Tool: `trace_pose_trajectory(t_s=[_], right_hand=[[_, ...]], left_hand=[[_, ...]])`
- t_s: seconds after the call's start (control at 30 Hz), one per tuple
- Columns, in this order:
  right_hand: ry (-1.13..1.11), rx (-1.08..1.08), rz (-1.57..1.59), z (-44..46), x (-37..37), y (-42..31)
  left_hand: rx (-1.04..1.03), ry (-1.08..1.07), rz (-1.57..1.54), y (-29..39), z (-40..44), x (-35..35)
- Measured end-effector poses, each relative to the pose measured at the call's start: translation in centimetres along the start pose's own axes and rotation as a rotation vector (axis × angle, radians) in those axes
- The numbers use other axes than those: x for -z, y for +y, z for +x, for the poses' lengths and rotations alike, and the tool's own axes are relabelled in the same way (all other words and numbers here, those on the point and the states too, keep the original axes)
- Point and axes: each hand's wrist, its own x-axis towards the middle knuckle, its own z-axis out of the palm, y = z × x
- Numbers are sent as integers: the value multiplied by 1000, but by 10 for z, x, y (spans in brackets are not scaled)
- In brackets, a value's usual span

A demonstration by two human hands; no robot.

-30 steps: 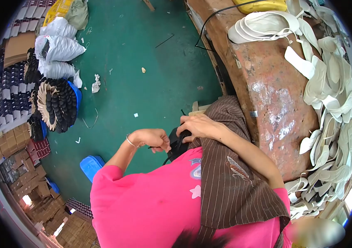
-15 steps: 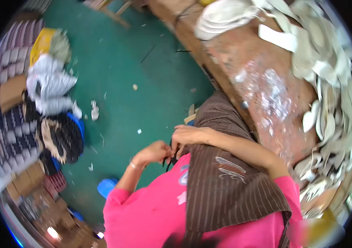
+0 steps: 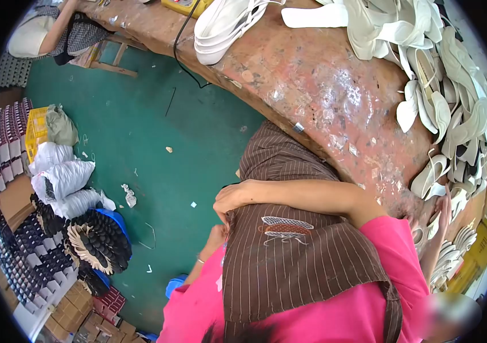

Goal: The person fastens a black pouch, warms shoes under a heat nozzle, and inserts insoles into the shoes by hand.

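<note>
Over a pink shirt (image 3: 323, 317) I wear a brown striped apron (image 3: 306, 257) with an embroidered patch. My right arm crosses the apron, and my right hand (image 3: 233, 198) is closed at its left side edge, with the fingertips curled out of sight. Just below it, my left hand (image 3: 216, 235) is closed at the same edge, partly hidden by the apron and shirt. The thin dark apron string between the hands shows in the earlier view but is mostly hidden now.
A worn worktable (image 3: 323, 108) runs along my right, with white shoes (image 3: 226, 28) and heaped pale shoe parts (image 3: 426, 108). Another person's hand (image 3: 442, 214) is at right; a second person (image 3: 55, 31) is at upper left. Bags (image 3: 66, 180) and a blue tub (image 3: 119, 223) stand on the green floor.
The view has turned, bringing more of the worktable and two other people into sight. My hands have drawn closer together, and my left hand has slipped further behind the apron edge.
</note>
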Motion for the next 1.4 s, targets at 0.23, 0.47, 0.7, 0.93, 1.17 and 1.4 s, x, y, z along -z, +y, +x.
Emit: trace_pose_trajectory(t_s=[0.23, 0.47, 0.7, 0.93, 1.17, 1.4], right_hand=[[61, -113, 89, -12, 0, -13], [485, 740, -125, -3, -22, 38], [527, 176, -204, -43, 0, 23], [1760, -286, -268, -213, -41, 38], [2343, -1626, 210, -304, -207, 40], [2422, -922, 565, -284, -230, 42]], left_hand=[[-27, 68, 65, -20, 19, -3], [-13, -23, 170, -6, 14, 16], [51, 316, 1555, 124, 25, 97], [-585, 142, 980, 338, 113, 8], [-833, -364, 982, 406, 161, -159], [-586, -671, 996, 356, 166, -240]])
